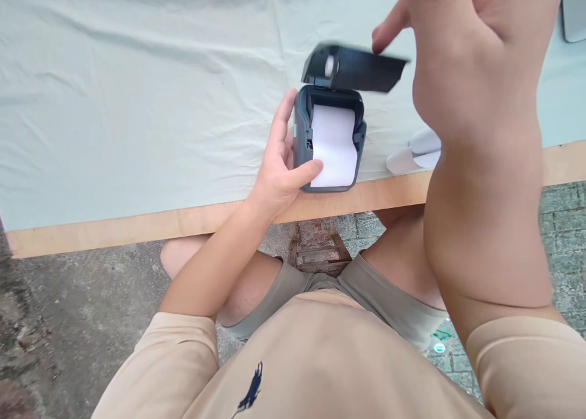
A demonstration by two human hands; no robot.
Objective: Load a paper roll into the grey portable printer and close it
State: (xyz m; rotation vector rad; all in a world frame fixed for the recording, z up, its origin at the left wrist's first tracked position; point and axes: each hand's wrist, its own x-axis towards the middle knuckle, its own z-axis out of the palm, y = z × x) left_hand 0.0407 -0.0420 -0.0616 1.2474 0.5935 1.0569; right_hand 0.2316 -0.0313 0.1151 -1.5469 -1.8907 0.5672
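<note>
- Place type: a paved yard or patio set up as a simple work spot; whether it is roofed cannot be told.
- Ground, right: weathered paving bricks (566,242) with visible joints.
- Ground, left: rough, stained grey concrete (101,309).
- Work surface: a table (110,229) with a bare wooden edge, covered by a creased, pale cloth (137,102).
- Below the table: a plain wooden frame (320,265) on the ground.

Left hand (281,178) grips dark device (301,126), paper (336,141) inside; right hand (462,22) at lid (366,70).
</note>
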